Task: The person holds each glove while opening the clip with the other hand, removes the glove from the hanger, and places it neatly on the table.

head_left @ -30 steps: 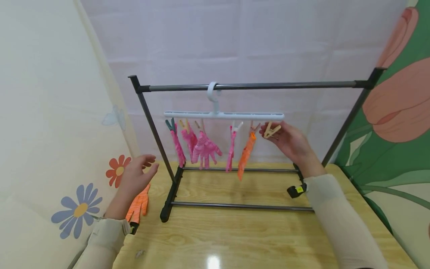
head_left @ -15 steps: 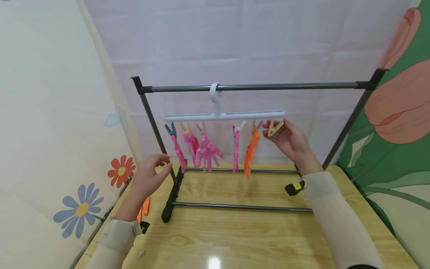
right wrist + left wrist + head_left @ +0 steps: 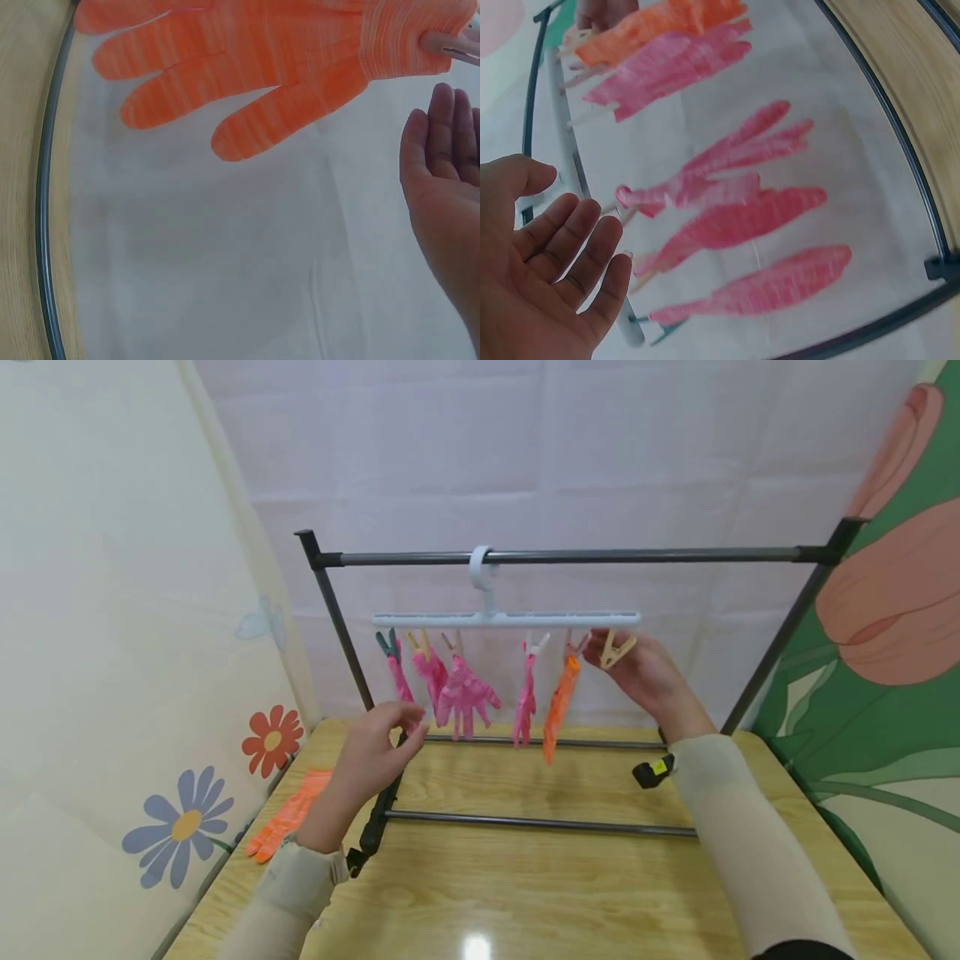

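A pale blue hanger [image 3: 555,620] hooks over the rack's bar, with clothespins along its underside. My right hand [image 3: 645,672] is raised under its right end, partly behind a beige clothespin [image 3: 618,652] that bears no glove. In the right wrist view the fingers [image 3: 442,131] lie straight beside the cuff of a hanging orange glove [image 3: 300,52]. Left of that glove hang several pink gloves [image 3: 467,693], each held by a clothespin. My left hand [image 3: 378,752], fingers loosely bent and holding nothing, is by the rack's left leg, overlapping the leftmost pink glove in the head view.
An orange glove [image 3: 292,818] lies on the wooden table [image 3: 525,893] at left, partly behind my left forearm. The dark metal rack [image 3: 637,557] spans the table, with two low crossbars. Flowered cloths hang at both sides, and a pale sheet [image 3: 525,452] hangs behind.
My left hand has moved right, uncovering more of the orange glove on the table. My right hand has shifted slightly left behind the beige clothespin. The hanger and gloves have swung a little.
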`<state>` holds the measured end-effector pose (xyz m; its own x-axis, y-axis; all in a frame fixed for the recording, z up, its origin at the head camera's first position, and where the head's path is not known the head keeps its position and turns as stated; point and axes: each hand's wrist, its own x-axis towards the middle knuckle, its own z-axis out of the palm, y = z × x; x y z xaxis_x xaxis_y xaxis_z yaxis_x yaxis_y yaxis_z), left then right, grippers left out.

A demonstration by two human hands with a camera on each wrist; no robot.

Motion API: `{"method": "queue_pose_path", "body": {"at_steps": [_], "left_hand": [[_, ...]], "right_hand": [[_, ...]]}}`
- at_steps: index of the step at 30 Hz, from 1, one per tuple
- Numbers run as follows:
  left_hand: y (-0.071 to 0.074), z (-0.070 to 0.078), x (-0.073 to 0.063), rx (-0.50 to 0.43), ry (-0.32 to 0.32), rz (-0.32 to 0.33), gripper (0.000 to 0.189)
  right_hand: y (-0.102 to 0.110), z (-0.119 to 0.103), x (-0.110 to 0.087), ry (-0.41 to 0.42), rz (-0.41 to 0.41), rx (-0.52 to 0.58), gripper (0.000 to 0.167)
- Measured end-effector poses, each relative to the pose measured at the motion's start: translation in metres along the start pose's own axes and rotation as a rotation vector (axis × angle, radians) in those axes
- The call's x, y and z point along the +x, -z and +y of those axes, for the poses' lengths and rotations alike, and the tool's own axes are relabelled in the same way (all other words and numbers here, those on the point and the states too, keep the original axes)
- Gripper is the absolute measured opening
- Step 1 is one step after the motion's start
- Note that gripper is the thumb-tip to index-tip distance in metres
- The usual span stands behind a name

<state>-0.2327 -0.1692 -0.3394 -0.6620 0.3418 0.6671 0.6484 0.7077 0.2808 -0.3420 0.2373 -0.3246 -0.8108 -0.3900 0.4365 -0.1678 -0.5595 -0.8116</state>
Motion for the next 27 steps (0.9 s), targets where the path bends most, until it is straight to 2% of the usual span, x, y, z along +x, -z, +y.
{"method": "queue_pose_path", "body": {"at_steps": [3, 6, 11, 13, 17, 27], "left_hand": [[-0.006, 0.011, 0.003, -0.029, 0.001, -0.028, 0.019], [-0.014, 0.022, 0.006, -0.067, -0.010, -0.062, 0.018], [-0.026, 0.042, 0.013, -0.112, -0.050, -0.106, 0.018], [-0.030, 0.049, 0.016, -0.129, -0.072, -0.119, 0.019], [-0.040, 0.061, 0.020, -0.169, -0.105, -0.155, 0.022], [-0.055, 0.087, 0.030, -0.249, -0.089, -0.238, 0.027]], "right_hand": [[-0.003, 0.000, 0.003, -0.002, -0.082, -0.135, 0.029], [-0.007, 0.001, 0.004, 0.003, -0.139, -0.222, 0.033], [-0.016, 0.000, 0.002, 0.023, -0.183, -0.269, 0.030], [-0.019, 0.000, 0.002, 0.034, -0.197, -0.260, 0.028], [-0.021, 0.001, 0.001, 0.064, -0.277, -0.213, 0.025], [-0.029, 0.001, 0.001, 0.127, -0.474, -0.071, 0.020]]}}
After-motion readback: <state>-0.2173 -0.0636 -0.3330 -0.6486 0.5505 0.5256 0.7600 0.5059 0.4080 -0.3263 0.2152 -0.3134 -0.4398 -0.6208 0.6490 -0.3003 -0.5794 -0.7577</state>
